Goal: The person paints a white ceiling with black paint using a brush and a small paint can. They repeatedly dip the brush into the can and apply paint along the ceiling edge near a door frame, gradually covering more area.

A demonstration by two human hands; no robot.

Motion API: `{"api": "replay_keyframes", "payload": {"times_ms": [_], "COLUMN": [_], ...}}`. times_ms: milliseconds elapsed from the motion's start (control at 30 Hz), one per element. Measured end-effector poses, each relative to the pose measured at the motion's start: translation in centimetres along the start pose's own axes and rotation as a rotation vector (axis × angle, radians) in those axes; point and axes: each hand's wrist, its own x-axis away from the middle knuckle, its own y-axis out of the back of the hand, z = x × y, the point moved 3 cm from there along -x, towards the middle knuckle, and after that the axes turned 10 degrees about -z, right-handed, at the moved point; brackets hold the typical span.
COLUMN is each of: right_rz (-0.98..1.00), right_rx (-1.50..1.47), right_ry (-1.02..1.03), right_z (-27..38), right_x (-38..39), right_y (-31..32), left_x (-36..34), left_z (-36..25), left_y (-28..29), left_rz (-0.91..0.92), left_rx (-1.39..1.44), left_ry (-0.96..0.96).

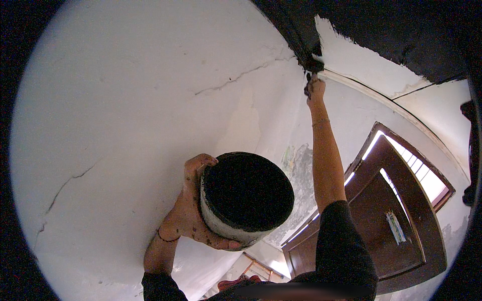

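The left hand (193, 213) holds a black-filled tub (218, 228), the right hand (315, 90) a blackened brush (315, 65); the door (364, 220) bears a pale strip (395, 228) (any writing unreadable).

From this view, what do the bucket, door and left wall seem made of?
Bucket: plastic or metal, can't tell; pale outer side looks dull, with dark smears.
Door: likely wood, smooth dark-brown stain or paint; framed panel suggests joinery.
Left wall: probably plaster under matte white paint; jagged cracks run through it.
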Motion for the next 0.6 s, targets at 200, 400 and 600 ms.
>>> {"api": "replay_keyframes", "payload": {"times_ms": [200,400,600], "right_rz": [0.215,0.093,0.150], "right_rx": [-0.240,0.238,0.451], "right_ry": [0.154,1.073,1.199], "right_z": [7.7,13.0,13.7], "right_x": [10.0,19.2,18.8], "right_y": [-5.9,-7.5,-7.5], "left_x": [-0.5,-0.1,-0.4], "left_z": [0.5,0.5,0.7], "left_y": [0.1,0.4,0.3], "left_rz": [-0.021,-0.018,-0.019], "left_rx": [0.005,0.004,0.013], "left_ry": [0.003,0.007,0.005]}}
